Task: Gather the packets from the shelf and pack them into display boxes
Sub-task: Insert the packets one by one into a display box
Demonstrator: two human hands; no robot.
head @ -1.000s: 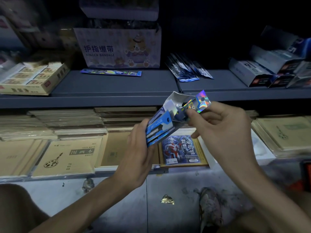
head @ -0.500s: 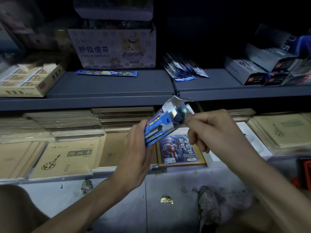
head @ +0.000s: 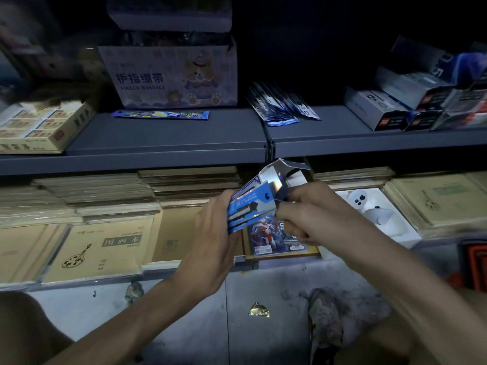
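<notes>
Looking down from the head view, the left hand (head: 210, 233) grips a blue display box (head: 250, 206) held up before the shelves, flap open. The right hand (head: 311, 217) pinches a packet (head: 283, 196) at its mouth. Loose packets (head: 279, 109) lie on the upper shelf (head: 158, 138), so much packing seems left.

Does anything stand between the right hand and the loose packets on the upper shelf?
Nothing visible does. The packets lie fanned on the shelf with bare surface before them; the right hand is below, pinching something at the display box the left hand grips.
</notes>
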